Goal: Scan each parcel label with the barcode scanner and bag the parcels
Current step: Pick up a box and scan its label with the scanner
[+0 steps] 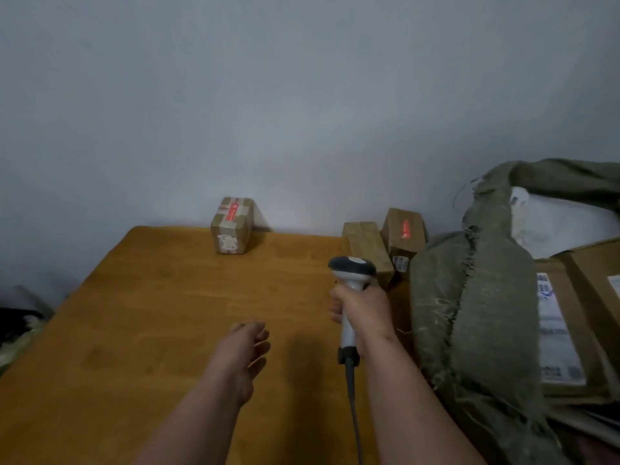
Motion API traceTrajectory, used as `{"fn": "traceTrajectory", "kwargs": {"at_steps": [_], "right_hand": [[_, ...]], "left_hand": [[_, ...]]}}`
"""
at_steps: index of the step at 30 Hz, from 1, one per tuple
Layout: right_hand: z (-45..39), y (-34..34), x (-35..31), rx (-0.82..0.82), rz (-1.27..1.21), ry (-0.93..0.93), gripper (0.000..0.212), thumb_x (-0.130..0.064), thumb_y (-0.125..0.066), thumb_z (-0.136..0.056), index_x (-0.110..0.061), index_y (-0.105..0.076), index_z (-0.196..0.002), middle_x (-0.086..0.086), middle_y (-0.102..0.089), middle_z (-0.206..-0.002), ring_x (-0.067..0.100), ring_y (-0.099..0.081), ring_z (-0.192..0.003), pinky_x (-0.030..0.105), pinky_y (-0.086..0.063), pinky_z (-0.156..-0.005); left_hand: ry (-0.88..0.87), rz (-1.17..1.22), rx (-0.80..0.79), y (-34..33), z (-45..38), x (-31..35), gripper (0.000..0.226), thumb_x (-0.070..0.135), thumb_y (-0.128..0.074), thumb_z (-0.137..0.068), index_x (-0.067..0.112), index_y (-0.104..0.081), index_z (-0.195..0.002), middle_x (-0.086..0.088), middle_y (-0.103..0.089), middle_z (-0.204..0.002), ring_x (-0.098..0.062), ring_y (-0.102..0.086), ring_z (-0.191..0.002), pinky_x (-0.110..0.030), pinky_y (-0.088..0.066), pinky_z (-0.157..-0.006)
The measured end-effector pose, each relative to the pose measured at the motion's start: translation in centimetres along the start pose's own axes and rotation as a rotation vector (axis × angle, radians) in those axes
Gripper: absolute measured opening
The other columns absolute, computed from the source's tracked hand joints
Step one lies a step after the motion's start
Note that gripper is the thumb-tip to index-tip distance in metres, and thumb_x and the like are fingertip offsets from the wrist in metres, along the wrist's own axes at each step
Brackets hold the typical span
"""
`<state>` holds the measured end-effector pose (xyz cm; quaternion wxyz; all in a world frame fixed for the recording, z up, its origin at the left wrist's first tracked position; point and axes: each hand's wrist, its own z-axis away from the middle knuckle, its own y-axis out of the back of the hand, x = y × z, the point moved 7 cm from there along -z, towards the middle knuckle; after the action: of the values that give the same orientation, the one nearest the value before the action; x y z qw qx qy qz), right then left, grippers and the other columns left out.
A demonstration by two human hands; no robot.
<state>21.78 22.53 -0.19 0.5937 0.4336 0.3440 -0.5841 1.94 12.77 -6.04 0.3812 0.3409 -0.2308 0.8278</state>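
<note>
Right hand (360,310) is gripping the barcode scanner (351,297) upright at centre right, head aiming toward the back wall. Left hand (246,347) is hovering over the wooden table (151,313), fingers loosely spread, holding nothing. Three taped parcels are sitting along the far edge: one (232,224) alone at centre, two (367,251) (403,238) touching beside the green sack (476,313) at right.

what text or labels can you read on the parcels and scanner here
None can be read.
Far box: white label and red tape print, blurred.
Right box: red mark and small barcode label, blurred.
Parcel in the green sack: large white label with barcodes, too blurred.
Scanner in the right hand: no visible text.
</note>
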Motion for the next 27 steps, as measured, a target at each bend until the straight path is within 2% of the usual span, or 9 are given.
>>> {"fn": "traceTrajectory", "kwargs": {"at_steps": [2,7,10,12,13,16,20,24,27], "right_hand": [[-3.1,0.6,-0.2,0.088,0.04,0.018,0.013,-0.015,-0.069,-0.08,-0.009,-0.066,-0.091,0.009,-0.068,-0.083,0.024,-0.066,-0.076,0.035,-0.053,-0.065],[-9.7,1.7,0.1,0.217,0.11,0.048,0.013,-0.019,-0.073,-0.081,-0.013,-0.065,-0.089,0.005,-0.065,-0.084,0.017,-0.059,-0.068,0.026,-0.037,-0.054],[-12.6,2.9,0.2,0.293,0.165,0.09,0.013,-0.019,-0.075,-0.08,-0.019,-0.063,-0.086,0.004,-0.067,-0.087,0.017,-0.061,-0.072,0.028,-0.044,-0.058],[-14.7,3.5,0.5,0.325,0.205,0.09,0.017,-0.022,-0.076,-0.078,-0.024,-0.059,-0.081,0.003,-0.067,-0.086,0.021,-0.064,-0.077,0.039,-0.055,-0.07],[-15.6,3.6,0.7,0.322,0.197,0.085,0.017,-0.02,-0.076,-0.078,-0.023,-0.06,-0.084,0.003,-0.068,-0.088,0.022,-0.064,-0.08,0.041,-0.056,-0.072],[-17.9,3.8,1.8,0.287,0.135,0.039,0.03,-0.016,-0.076,-0.079,-0.016,-0.064,-0.106,0.006,-0.067,-0.101,0.021,-0.064,-0.086,0.031,-0.046,-0.063],[-19.7,3.5,2.9,0.211,0.073,-0.01,0.041,-0.012,-0.075,-0.078,-0.014,-0.062,-0.117,0.01,-0.065,-0.11,0.027,-0.063,-0.094,0.03,-0.044,-0.062],[-19.5,2.5,3.7,0.151,0.119,-0.024,0.03,-0.019,-0.078,-0.076,-0.02,-0.066,-0.104,0.005,-0.069,-0.102,0.023,-0.065,-0.089,0.038,-0.053,-0.074],[-17.7,0.9,4.4,0.107,0.108,-0.02,0.03,-0.024,-0.081,-0.071,-0.033,-0.065,-0.095,-0.009,-0.069,-0.094,0.012,-0.063,-0.085,0.029,-0.045,-0.063]], "left_hand": [[-0.002,-0.042,-0.041,-2.3,-2.0,1.0,0.005,0.023,-0.059,-0.099,0.018,-0.06,-0.101,-0.006,-0.064,-0.097,-0.021,-0.06,-0.088,-0.038,-0.046,-0.082],[0.016,-0.124,-0.168,-8.2,-6.9,2.0,0.008,0.025,-0.056,-0.101,0.019,-0.061,-0.104,-0.005,-0.065,-0.107,-0.02,-0.061,-0.096,-0.036,-0.048,-0.085],[0.024,-0.148,-0.251,-11.1,-9.2,1.7,0.007,0.026,-0.054,-0.102,0.023,-0.06,-0.104,-0.001,-0.065,-0.112,-0.017,-0.06,-0.101,-0.037,-0.045,-0.091],[0.025,-0.175,-0.31,-13.2,-10.7,1.5,0.007,0.028,-0.052,-0.103,0.025,-0.058,-0.101,0.002,-0.065,-0.113,-0.014,-0.059,-0.103,-0.037,-0.044,-0.093],[0.028,-0.181,-0.328,-14.0,-11.5,1.5,0.008,0.029,-0.052,-0.103,0.026,-0.058,-0.1,0.004,-0.064,-0.114,-0.014,-0.058,-0.104,-0.037,-0.044,-0.093],[0.037,-0.198,-0.379,-16.4,-13.3,1.4,0.01,0.035,-0.05,-0.103,0.03,-0.056,-0.11,0.005,-0.06,-0.125,-0.015,-0.054,-0.114,-0.036,-0.042,-0.098],[0.021,-0.248,-0.441,-18.9,-15.3,1.4,0.047,0.041,-0.051,-0.102,0.026,-0.044,-0.146,-0.002,-0.048,-0.148,-0.024,-0.046,-0.134,-0.044,-0.038,-0.112],[0.032,-0.263,-0.477,-20.6,-16.5,1.7,0.054,0.04,-0.05,-0.102,0.029,-0.034,-0.153,0.0,-0.042,-0.153,-0.022,-0.041,-0.137,-0.038,-0.038,-0.103],[-0.022,-0.324,-0.446,-20.1,-17.7,2.2,0.057,0.043,-0.049,-0.102,0.03,-0.032,-0.154,-0.001,-0.043,-0.153,-0.022,-0.041,-0.137,-0.039,-0.035,-0.11]]}}
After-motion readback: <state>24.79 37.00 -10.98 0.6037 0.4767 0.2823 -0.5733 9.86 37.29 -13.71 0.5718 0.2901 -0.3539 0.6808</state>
